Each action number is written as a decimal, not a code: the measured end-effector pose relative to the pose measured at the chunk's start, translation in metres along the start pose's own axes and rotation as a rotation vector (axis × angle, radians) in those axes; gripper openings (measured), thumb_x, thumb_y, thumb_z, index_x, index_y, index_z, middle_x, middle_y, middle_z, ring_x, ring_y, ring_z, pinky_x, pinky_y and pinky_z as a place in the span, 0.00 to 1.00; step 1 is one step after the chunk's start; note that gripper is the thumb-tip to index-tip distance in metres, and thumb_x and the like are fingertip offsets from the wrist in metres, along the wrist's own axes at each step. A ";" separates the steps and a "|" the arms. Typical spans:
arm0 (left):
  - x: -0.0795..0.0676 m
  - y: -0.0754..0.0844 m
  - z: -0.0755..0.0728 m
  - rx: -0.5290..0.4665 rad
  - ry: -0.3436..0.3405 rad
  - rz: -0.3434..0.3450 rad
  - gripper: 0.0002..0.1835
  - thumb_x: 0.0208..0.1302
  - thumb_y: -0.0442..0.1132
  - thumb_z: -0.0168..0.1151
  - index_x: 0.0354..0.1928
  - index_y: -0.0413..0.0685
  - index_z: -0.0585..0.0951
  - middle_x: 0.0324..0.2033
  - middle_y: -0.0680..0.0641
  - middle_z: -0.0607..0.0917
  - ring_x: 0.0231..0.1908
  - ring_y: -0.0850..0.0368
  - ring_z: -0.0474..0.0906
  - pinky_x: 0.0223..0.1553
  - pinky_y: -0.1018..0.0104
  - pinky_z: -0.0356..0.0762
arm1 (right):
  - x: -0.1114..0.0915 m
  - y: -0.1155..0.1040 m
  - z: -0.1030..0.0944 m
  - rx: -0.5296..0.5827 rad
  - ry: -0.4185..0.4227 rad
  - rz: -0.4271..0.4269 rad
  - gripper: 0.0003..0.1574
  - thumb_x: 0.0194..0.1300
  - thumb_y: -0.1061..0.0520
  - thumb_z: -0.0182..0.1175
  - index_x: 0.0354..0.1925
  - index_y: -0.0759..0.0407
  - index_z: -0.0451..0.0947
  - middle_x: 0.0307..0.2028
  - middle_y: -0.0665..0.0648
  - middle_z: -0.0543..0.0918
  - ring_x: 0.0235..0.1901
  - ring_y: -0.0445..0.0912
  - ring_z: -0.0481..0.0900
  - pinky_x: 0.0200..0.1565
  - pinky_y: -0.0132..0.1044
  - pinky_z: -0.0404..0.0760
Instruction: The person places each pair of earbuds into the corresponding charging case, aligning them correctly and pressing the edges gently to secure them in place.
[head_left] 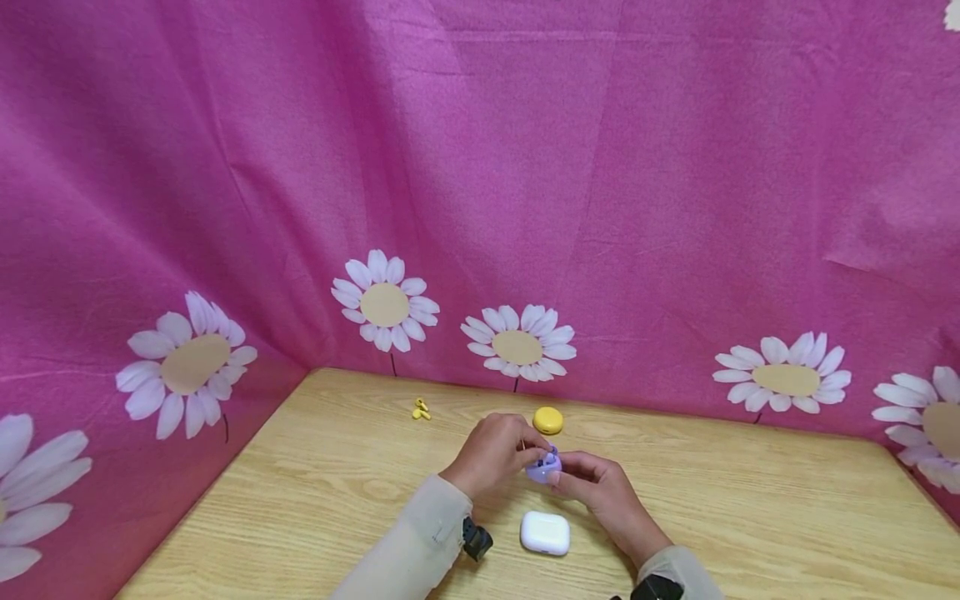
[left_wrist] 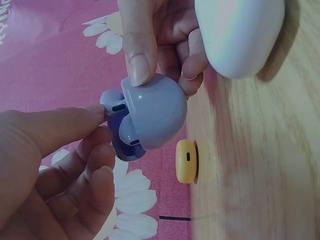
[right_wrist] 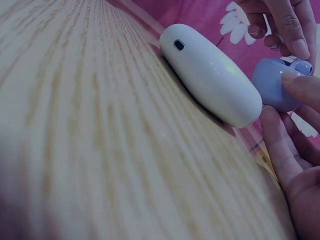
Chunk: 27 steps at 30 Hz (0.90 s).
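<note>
A purple earbud case (head_left: 542, 473) with its lid raised is held up over the table by my right hand (head_left: 607, 492), thumb on its front and fingers around its side. Two purple earbuds sit in its opening; the left wrist view shows the upper earbud (left_wrist: 113, 102) and the lower earbud (left_wrist: 128, 131). My left hand (head_left: 491, 454) comes from the left and pinches the upper earbud between thumb and finger at the case's mouth. Part of the lid (left_wrist: 125, 150) is visible behind the earbuds.
A white earbud case (head_left: 545, 533) lies on the wooden table (head_left: 360, 483), between my forearms. Behind my hands is a round yellow case (head_left: 548, 420). Two yellow earbuds (head_left: 422, 410) lie farther back on the left. A pink flowered cloth (head_left: 637, 208) borders the table.
</note>
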<state>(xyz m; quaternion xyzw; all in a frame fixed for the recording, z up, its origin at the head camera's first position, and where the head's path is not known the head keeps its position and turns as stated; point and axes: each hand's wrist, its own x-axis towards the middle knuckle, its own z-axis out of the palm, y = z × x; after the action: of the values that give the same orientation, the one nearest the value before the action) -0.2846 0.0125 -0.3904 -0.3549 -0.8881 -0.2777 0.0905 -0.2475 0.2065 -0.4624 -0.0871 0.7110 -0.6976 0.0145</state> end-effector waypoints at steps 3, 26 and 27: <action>0.000 0.000 0.000 0.003 0.005 0.005 0.04 0.59 0.43 0.69 0.36 0.59 0.90 0.29 0.64 0.84 0.33 0.71 0.76 0.36 0.73 0.71 | 0.000 -0.001 0.000 -0.002 -0.002 -0.006 0.25 0.59 0.60 0.67 0.53 0.71 0.77 0.45 0.64 0.83 0.43 0.45 0.82 0.46 0.41 0.81; -0.001 0.001 -0.002 0.027 -0.008 0.029 0.04 0.58 0.43 0.70 0.35 0.57 0.90 0.26 0.63 0.83 0.28 0.73 0.73 0.32 0.76 0.69 | 0.000 0.000 0.000 -0.021 0.032 0.027 0.23 0.58 0.58 0.68 0.51 0.68 0.79 0.43 0.60 0.84 0.43 0.46 0.82 0.46 0.40 0.82; -0.001 0.001 -0.002 0.029 -0.009 0.030 0.05 0.58 0.43 0.70 0.35 0.57 0.90 0.26 0.63 0.83 0.28 0.72 0.72 0.32 0.76 0.69 | 0.000 0.000 0.000 -0.026 0.035 0.028 0.23 0.58 0.58 0.68 0.51 0.68 0.79 0.43 0.60 0.84 0.43 0.46 0.82 0.46 0.40 0.81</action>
<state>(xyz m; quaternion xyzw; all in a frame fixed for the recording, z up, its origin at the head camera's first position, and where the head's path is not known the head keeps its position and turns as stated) -0.2835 0.0114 -0.3881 -0.3681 -0.8871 -0.2616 0.0959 -0.2474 0.2060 -0.4621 -0.0654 0.7214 -0.6894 0.0107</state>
